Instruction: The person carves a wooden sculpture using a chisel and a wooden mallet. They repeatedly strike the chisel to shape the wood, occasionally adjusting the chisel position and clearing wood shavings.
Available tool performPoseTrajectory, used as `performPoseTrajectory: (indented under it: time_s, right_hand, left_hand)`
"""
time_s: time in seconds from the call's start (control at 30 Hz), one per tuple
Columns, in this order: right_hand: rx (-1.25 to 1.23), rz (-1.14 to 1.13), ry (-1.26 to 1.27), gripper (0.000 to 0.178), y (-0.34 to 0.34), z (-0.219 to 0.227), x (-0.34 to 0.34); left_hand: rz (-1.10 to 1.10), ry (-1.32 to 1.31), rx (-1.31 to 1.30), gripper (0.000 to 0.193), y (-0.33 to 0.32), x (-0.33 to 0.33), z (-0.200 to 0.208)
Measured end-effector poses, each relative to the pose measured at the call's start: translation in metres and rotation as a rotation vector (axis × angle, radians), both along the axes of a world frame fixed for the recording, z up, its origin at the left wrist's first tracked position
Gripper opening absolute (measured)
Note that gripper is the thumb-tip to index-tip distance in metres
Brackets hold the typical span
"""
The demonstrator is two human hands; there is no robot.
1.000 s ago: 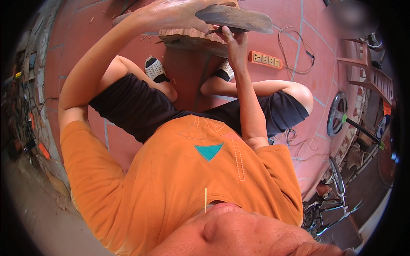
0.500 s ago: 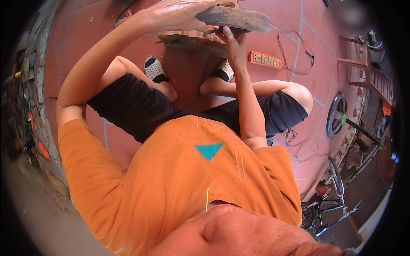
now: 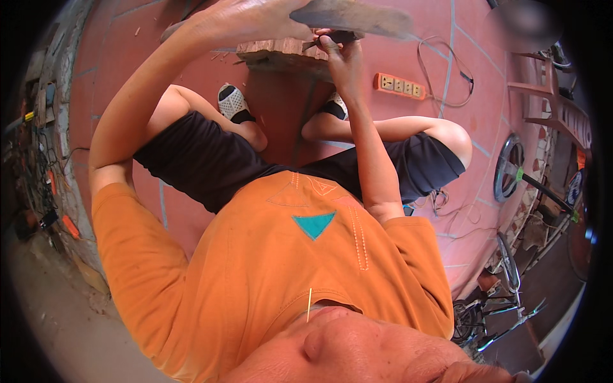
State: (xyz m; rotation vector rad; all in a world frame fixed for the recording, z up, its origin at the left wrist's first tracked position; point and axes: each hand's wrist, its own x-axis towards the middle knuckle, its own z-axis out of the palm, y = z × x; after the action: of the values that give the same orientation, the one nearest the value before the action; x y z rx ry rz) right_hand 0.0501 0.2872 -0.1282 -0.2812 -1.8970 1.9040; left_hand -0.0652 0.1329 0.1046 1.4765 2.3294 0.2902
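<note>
The long wood piece (image 3: pixel 361 17), likely stiff, fairly heavy and best held round its middle, is near the wooden block (image 3: pixel 286 59), clasped by the left hand (image 3: pixel 260 22), while the right hand (image 3: pixel 345 64) pinches a slim dark tool (image 3: pixel 346 36), probably hard.

Head-worn fisheye — facing down, close above wearer (image 3: pixel 274 255)

I have my left arm (image 3: pixel 124 124) out wide, bent at the elbow (image 3: pixel 107 167), and it goes far forward and over to the right. My left hand (image 3: pixel 265 20) is near the top edge of my view, with its thumb (image 3: pixel 297 30) spread out. I have my right arm (image 3: pixel 373 150) reaching forward, a bit to the left. My right hand (image 3: pixel 345 62) is curled up, near the left one. My legs (image 3: pixel 408 129) are folded, knees (image 3: pixel 456 145) out.
</note>
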Motion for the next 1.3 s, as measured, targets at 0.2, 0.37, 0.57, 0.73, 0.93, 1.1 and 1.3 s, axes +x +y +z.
performPoseTrajectory:
  time_s: [0.2, 0.37, 0.57, 0.73, 0.93, 1.1, 1.3]
  right_hand:
    - [0.089, -0.074, -0.018, 0.027, -0.016, 0.010, -0.003]
    - [-0.145, -0.082, 0.100, 0.019, -0.013, 0.007, 0.000]
    - [-0.520, -0.101, -0.035, 0.022, -0.002, 0.008, 0.008]
    - [-0.452, -0.108, -0.029, 0.025, -0.006, 0.011, 0.014]
    - [-0.376, -0.174, -0.004, 0.022, -0.017, 0.019, 0.020]
    - [-0.215, -0.197, 0.041, 0.018, -0.021, 0.017, 0.016]
    - [-0.102, -0.153, -0.070, 0.029, -0.013, 0.007, 0.017]
  left_hand:
    - [-0.041, -0.017, 0.213, 0.063, -0.008, 0.002, -0.027]
    - [-0.066, 0.168, 0.006, 0.051, -0.007, -0.015, -0.018]
    - [0.078, 0.106, 0.098, 0.056, -0.013, -0.017, -0.015]
    - [0.054, -0.022, 0.113, 0.061, -0.007, 0.001, 0.000]
    - [-0.057, 0.011, 0.204, 0.060, -0.011, 0.002, -0.010]
    - [-0.042, -0.059, 0.294, 0.051, -0.012, 0.006, -0.022]
    - [-0.063, -0.086, -0.074, 0.045, -0.007, 0.010, -0.006]
